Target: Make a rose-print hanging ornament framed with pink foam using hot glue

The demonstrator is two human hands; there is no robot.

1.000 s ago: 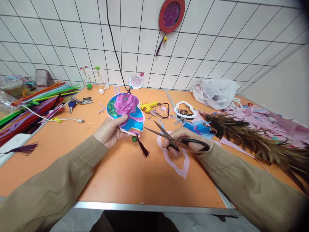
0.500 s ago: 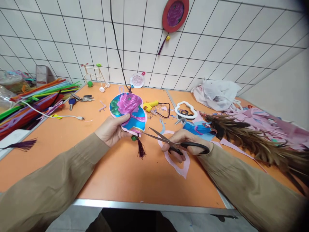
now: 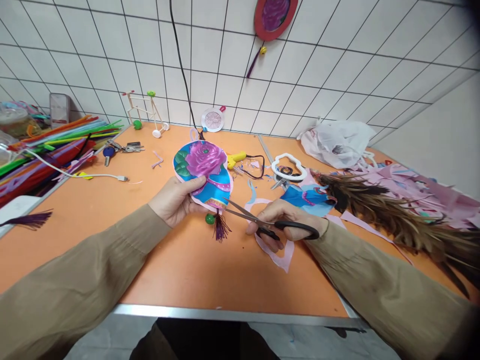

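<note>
My left hand (image 3: 179, 200) is closed on a flat fabric pendant (image 3: 208, 165), thumb on its front and fingers behind. The pendant is blue with a large purple-pink rose and a pale pink edge. A green bead (image 3: 210, 219) and a dark purple tassel (image 3: 222, 228) hang from its lower end. My right hand (image 3: 281, 222) grips black-handled scissors (image 3: 258, 220), with fingers through the loops. Their blades are parted, and the tips are at the pendant's lower right edge. Beneath my right hand, a pink cut-out ring of scrap (image 3: 282, 261) lies on the table.
Behind the pendant lies a yellow glue gun (image 3: 236, 159). To the right are a white cloud-shaped frame (image 3: 288, 167), blue fabric (image 3: 305, 199), brown feathers (image 3: 393, 220) and a white plastic bag (image 3: 335, 142). Keys (image 3: 123, 148), a white cable (image 3: 75, 170) and coloured pipe cleaners (image 3: 63, 145) lie left.
The scissors have moved slightly left, bringing their blade tips onto the pendant's lower right edge. The pendant has shifted a little to the right in view, its tassel swinging.
</note>
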